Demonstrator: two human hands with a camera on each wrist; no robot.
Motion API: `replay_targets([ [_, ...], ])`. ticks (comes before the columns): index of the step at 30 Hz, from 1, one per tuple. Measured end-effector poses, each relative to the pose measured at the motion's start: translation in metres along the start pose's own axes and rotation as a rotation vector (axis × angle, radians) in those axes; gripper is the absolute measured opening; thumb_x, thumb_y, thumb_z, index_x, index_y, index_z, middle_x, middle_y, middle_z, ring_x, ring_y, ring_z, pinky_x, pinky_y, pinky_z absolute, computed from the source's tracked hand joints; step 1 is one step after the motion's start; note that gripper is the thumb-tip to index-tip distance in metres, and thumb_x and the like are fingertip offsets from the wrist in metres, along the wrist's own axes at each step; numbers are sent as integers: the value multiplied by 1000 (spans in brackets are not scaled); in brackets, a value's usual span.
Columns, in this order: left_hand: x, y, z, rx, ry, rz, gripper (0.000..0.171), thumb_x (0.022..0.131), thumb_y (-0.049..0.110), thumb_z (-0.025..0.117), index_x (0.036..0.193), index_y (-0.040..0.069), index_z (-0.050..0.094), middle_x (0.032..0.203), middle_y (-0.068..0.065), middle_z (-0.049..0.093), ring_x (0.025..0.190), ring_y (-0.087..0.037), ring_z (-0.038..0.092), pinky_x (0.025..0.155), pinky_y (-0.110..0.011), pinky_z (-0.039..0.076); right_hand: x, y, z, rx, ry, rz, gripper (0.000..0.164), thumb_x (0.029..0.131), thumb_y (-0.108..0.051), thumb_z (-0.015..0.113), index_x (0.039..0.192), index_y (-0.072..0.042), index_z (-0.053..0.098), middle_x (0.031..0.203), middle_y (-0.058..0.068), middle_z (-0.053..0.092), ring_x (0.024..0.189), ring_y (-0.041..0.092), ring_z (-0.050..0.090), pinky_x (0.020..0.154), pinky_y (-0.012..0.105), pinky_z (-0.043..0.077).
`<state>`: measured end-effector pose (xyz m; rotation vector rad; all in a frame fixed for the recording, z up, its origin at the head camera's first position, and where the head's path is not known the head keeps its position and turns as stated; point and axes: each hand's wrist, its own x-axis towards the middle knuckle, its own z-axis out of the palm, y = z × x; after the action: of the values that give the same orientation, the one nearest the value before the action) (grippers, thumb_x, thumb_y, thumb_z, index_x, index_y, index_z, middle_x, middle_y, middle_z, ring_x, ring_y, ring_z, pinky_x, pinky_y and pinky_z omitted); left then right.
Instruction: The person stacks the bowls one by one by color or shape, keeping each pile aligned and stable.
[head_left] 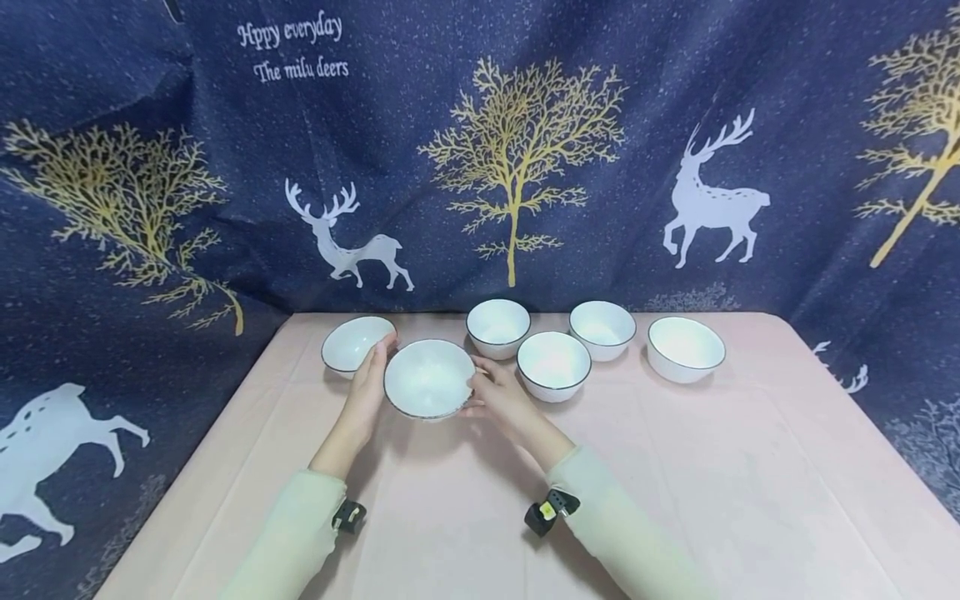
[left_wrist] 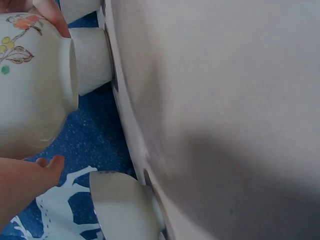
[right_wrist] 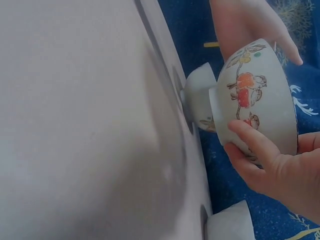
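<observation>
A pale green fabric sleeve [head_left: 288, 525] covers each forearm over a table spread with pale pink cloth [head_left: 712, 492]. The left hand [head_left: 365, 393] lays fairly straight fingers along the left side of a round white bowl with a dark rim and painted birds [head_left: 429, 379]; the right hand [head_left: 512, 406] pinches its right side. The bowl is above the table, mouth up. Beyond stand five similar white bowls [head_left: 554, 365], one left, four right, before a navy deer-and-tree cloth [head_left: 585, 225].

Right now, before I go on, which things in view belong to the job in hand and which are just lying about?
In the job:
raised bowl
left hand
right hand

Apparently just lying about:
five other bowls
pink-covered table
dark deer-print backdrop
</observation>
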<state>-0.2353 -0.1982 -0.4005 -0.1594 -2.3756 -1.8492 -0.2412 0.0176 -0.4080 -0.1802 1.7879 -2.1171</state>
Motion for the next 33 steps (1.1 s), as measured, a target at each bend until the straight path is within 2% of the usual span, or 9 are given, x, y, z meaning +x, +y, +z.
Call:
replay_targets([
  [9,-18,6,1,-78,14,13,64,104,46,19,151,1,24,153,-19,29,143,-30,26,120,-39,19,-9,0,-5,-16,-3,-15,60,91,-4,42,149,1,27,142,29,37,113,41,58,85,37,59],
  [14,-26,7,4,-90,30,1,63,105,43,20,151,0,22,153,-22,28,142,-32,27,119,-41,22,-11,2,-6,-29,-12,-24,60,91,-4,42,148,2,27,143,31,36,113,41,58,84,37,59],
  [21,-36,7,8,-81,27,-3,64,105,43,19,151,-1,19,154,-22,26,143,-35,24,119,-46,20,-15,9,-7,-44,6,-4,59,90,-2,43,147,4,29,142,33,35,115,44,55,82,35,60],
  [27,-42,4,11,-70,39,-40,62,106,43,19,151,0,23,154,-20,27,142,-35,26,119,-45,21,-20,14,-7,-60,3,8,59,90,-3,41,147,8,25,141,36,34,110,44,58,83,37,59],
  [33,-47,0,13,-105,50,-79,64,105,44,19,150,-2,22,153,-21,28,141,-34,27,120,-42,21,-24,19,-8,-75,-29,17,59,92,-3,40,147,9,22,142,35,31,116,45,54,85,34,58],
])
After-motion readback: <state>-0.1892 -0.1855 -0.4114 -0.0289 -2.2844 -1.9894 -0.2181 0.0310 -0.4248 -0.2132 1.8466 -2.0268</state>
